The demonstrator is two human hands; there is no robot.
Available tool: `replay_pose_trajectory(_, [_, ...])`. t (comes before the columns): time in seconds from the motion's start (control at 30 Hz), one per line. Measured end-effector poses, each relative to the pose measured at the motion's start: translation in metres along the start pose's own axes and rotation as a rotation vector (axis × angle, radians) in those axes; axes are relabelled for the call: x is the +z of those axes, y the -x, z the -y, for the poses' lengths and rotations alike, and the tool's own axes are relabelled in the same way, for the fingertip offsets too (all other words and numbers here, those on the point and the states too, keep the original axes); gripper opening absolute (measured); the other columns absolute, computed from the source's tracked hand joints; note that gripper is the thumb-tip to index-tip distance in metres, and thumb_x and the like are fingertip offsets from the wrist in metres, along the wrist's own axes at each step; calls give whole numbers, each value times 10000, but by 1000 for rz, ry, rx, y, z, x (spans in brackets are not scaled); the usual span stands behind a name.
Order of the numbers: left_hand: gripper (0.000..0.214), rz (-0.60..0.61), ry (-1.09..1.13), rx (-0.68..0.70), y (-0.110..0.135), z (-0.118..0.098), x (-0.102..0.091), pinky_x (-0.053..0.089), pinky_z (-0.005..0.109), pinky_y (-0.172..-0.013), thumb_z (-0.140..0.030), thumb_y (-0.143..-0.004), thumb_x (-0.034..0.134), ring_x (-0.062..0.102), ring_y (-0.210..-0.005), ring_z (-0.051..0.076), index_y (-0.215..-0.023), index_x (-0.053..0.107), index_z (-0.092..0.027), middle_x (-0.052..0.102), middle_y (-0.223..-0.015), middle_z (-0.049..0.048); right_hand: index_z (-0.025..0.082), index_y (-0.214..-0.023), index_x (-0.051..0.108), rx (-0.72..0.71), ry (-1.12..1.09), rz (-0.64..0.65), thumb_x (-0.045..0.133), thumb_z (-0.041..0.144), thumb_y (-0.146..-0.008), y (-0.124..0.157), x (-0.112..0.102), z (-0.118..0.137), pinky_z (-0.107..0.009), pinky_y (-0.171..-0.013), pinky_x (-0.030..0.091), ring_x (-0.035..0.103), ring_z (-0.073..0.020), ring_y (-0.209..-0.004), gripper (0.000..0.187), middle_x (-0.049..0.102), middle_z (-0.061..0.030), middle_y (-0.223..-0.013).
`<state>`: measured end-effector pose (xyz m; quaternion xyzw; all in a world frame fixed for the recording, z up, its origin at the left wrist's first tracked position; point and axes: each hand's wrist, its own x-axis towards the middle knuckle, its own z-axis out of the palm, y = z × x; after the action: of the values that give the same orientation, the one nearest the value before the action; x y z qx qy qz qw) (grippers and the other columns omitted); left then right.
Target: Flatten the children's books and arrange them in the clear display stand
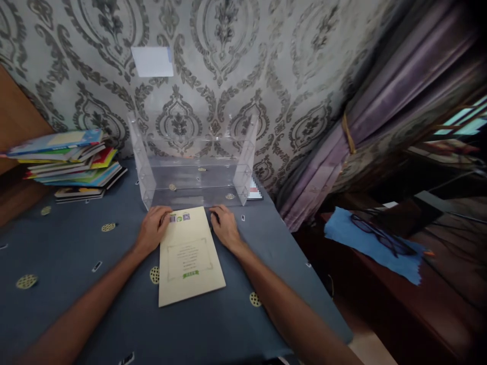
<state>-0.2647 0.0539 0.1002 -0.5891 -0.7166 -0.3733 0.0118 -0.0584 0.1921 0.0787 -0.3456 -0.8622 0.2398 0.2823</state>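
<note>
Thin cream book [189, 256] lies flat, cover up, on the blue tablecloth [76, 284], near the middle of the table and slightly skewed, with its far edge just short of the clear plastic rack [194, 172]. Left hand [154, 227] sits palm down on the far-left corner, fingers together and lightly bent, resting rather than pinching. Right hand [225, 225] is palm down at the far-right corner, mostly on the cloth, bent fingertips against the book's edge, nothing gripped. My read: one hand at each far corner keeps a thin, floppy cover flat and stops it sliding on the cloth, and pressure from above is enough for that. The rack stands empty against the wall, open side facing the person, so its slots are within reach of both arms. A stack of books [72, 162] lies flat at the far left, well clear of the hands, probably parked there to keep the centre workable. Off the table to the right, glasses [380, 235] rest on a blue cloth [373, 243].
</note>
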Motion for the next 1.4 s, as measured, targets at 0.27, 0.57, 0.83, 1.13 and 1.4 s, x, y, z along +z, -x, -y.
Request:
replay_pose_trajectory(0.27, [235,-32,-76,-147,6,0,0,502,361,-797,-278,-924,397,619,-879,216,-967,620,-220,631,-922,54,202,-1179,635,-85,15,35,442,180,-948,12,-4,11,-410,-919,433,577,-262,-1066,302,694,-95,-1120])
replay_pose_trajectory(0.57, [222,-18,-122,-15,9,0,5,501,351,-833,-210,-923,402,631,-907,213,-946,622,-224,657,-908,48,172,-1105,669,-140,46,15,459,167,-936,9,-1,6,-384,-904,467,606,-255,-1004,270,707,-106,-1047])
replay_pose_trajectory(0.83, [243,11,-73,65,8,7,10,510,356,-859,-131,-872,426,640,-926,213,-943,645,-211,680,-942,58,177,-1076,716,-96,66,21,496,124,-913,0,-1,2,-354,-920,481,633,-233,-1005,279,727,-94,-1041])
replay_pose_trajectory(1.13, [258,26,-132,128,6,7,12,494,371,-864,-111,-872,420,618,-904,218,-940,657,-188,675,-937,69,191,-1099,725,-64,52,44,517,91,-897,-7,1,-3,-328,-937,473,632,-220,-1014,307,734,-75,-1060])
replay_pose_trajectory(1.4, [219,43,-357,176,5,-3,12,470,388,-855,-115,-892,455,556,-932,246,-971,650,-175,633,-938,79,274,-1235,686,-90,311,72,508,232,-964,4,-5,25,-372,-916,416,517,-267,-1077,327,602,-118,-1168])
